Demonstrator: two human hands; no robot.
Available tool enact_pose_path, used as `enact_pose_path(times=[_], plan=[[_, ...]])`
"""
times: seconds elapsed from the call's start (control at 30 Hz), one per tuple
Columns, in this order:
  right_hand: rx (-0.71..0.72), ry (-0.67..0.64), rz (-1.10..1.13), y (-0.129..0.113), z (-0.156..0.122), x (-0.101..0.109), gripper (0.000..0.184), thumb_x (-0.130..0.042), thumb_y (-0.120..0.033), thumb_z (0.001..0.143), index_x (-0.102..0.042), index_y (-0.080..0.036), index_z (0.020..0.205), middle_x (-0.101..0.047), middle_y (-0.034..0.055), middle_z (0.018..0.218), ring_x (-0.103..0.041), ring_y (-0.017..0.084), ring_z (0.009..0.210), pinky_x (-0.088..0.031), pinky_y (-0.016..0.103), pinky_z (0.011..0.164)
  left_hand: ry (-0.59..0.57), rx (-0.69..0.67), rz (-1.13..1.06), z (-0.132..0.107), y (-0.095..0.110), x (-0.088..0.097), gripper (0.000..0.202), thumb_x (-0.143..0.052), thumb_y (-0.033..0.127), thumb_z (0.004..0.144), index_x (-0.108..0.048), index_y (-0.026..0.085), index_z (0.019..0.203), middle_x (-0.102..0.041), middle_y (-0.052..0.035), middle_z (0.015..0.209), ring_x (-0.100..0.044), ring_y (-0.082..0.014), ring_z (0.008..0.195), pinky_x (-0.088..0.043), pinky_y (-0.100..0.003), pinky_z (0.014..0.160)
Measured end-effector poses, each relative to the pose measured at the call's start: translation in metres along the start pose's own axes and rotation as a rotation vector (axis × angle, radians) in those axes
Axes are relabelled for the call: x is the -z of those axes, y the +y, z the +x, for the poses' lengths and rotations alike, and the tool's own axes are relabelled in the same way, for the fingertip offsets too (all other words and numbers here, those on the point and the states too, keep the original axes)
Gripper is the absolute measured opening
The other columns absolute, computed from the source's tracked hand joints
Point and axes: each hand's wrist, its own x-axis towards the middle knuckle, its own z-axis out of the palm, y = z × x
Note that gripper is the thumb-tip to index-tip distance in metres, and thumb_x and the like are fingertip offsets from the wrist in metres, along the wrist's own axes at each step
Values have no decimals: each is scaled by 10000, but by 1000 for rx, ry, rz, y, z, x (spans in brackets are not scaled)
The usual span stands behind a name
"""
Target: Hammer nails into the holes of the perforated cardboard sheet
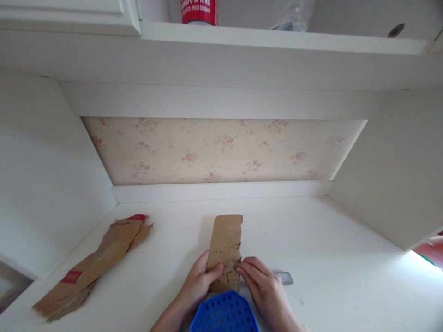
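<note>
An upright strip of brown cardboard (226, 235) is gripped by my left hand (199, 281), whose thumb presses on its front. Small holes, dark bits and torn flaps mark its lower half. At the strip's right edge, the fingertips of my right hand (263, 283) are pinched together; whatever tiny thing lies between them is hidden. Below both hands, a blue basket (224, 313) full of holes shows at the bottom of the view. A flat grey metal piece (285, 277) lies behind my right hand, partly covered by it.
Torn brown cardboard pieces (100, 263) with red patches lie in a pile on the white surface (328, 258) at left. White side panels enclose it. Overhead, a shelf (277, 41) bears a red can (200, 11) and a clear plastic bag (294, 18).
</note>
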Motion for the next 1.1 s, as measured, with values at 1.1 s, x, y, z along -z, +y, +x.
enact_pose_path(times=[1.1], plan=[[23,-122,-371,2,1,-3,167,-496,-196,960,-654,-246,940,-731,37,947,-619,253,943,-473,378,836,189,92,-160,-1,11,8,359,-756,196,765,-629,132,1094,-772,-120,961,-757,-268,768,-586,-300,603]])
